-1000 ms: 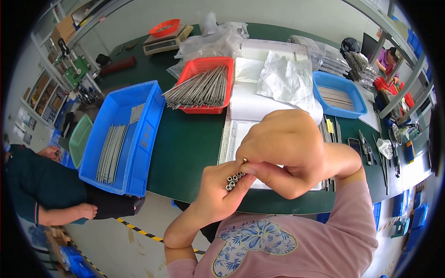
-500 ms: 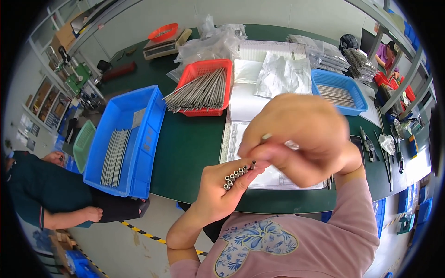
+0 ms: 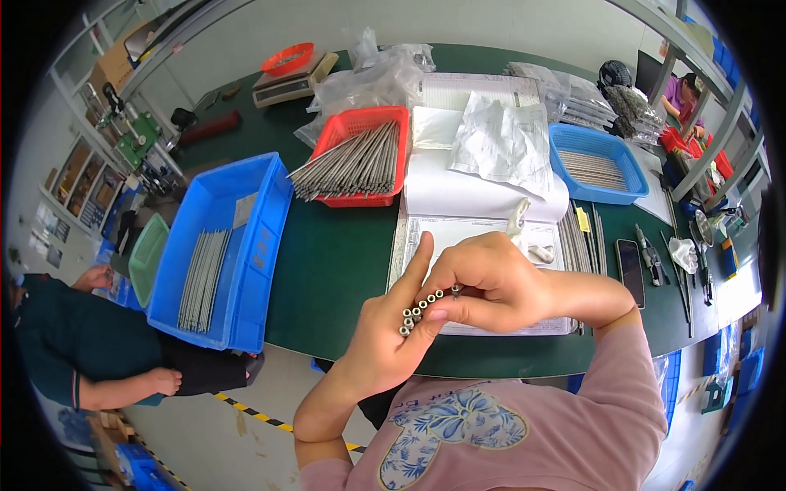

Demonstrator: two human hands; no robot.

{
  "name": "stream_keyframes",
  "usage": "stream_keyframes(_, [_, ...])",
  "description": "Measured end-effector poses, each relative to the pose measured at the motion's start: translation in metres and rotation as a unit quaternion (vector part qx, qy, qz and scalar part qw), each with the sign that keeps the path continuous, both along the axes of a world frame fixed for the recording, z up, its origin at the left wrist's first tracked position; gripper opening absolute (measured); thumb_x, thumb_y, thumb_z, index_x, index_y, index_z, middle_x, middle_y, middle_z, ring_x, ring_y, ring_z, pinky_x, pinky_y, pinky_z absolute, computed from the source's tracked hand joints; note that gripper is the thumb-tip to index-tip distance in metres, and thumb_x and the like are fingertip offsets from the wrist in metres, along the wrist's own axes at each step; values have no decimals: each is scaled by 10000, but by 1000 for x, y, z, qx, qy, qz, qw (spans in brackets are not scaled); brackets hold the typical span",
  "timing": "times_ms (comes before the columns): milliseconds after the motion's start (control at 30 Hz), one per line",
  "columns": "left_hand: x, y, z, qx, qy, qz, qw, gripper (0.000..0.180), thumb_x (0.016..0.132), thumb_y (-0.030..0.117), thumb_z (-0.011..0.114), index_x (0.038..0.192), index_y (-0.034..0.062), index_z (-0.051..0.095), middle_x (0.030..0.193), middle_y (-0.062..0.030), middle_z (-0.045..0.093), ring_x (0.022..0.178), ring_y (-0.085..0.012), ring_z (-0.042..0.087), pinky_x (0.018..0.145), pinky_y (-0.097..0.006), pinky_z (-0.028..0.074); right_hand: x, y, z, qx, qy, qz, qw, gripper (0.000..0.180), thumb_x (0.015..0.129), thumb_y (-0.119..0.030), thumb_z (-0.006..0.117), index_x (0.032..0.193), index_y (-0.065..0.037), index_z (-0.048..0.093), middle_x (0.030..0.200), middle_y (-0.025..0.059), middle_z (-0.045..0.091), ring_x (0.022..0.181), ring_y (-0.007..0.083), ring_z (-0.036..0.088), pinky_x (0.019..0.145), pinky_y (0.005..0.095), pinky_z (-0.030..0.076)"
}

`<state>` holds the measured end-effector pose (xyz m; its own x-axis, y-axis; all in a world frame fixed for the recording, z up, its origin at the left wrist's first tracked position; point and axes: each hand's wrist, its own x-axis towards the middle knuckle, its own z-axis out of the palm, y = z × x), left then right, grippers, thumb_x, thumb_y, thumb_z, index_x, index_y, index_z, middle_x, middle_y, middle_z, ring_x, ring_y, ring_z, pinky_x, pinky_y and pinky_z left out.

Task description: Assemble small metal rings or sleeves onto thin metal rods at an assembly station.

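My left hand [image 3: 385, 335] grips a row of thin metal tubes [image 3: 422, 307] above the counter [image 3: 327, 270] edge while my right hand [image 3: 491, 282] pinches their tips, so I'd keep the ends level and squeeze evenly.

Clear plastic bags [image 3: 372, 78] behind red tray; dark phone [image 3: 630, 260] right.

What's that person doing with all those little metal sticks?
The person's left hand holds a small bundle of thin metal tubes fanned in a row, ends facing up. The right hand pinches the tube at the end of the row. Both hands hover over an open notebook on the green table. A red basket and a blue bin hold more rods.
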<state>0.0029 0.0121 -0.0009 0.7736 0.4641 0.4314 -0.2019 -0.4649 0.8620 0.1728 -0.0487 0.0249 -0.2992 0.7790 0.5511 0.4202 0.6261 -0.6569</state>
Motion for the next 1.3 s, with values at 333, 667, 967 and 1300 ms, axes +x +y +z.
stream_keyframes(333, [-14, 5, -3, 20, -14, 41, 999, 330, 885, 107, 495, 1186, -27, 494, 946, -137, 612, 778, -173, 584, 692, -253, 452, 7, 1, 2, 69, -148, -36, 986, 132, 826, -192, 561, 891, -79, 536, 650, 75, 562, 525, 283, 545, 494, 356, 423])
stream_keyframes(667, [-11, 9, -1, -27, -11, 28, 999, 295, 891, 171, 493, 1097, -36, 538, 1076, -136, 595, 986, -188, 567, 823, -294, 449, 43, 95, 59, 354, -143, -255, 888, 121, 804, -92, 581, 915, -57, 547, 686, 62, 588, 571, 199, 551, 539, 282, 427])
stream_keyframes(967, [-12, -6, -3, -24, -36, 46, 998, 245, 900, 113, 438, 1075, -22, 544, 1025, -133, 609, 934, -201, 596, 799, -300, 473, 59, 223, -69, 355, -374, -225, 827, 130, 748, -157, 543, 863, -99, 527, 671, 65, 549, 634, 240, 580, 565, 360, 459])
stream_keyframes(1300, [-3, -6, -5, -66, -75, 22, 995, 179, 895, 111, 476, 1027, 4, 532, 882, -137, 645, 827, -231, 635, 699, -298, 468, 48, 172, -25, -52, -297, -258, 918, 296, 721, -169, 517, 1012, -109, 512, 765, 160, 592, 754, 330, 583, 671, 421, 448])
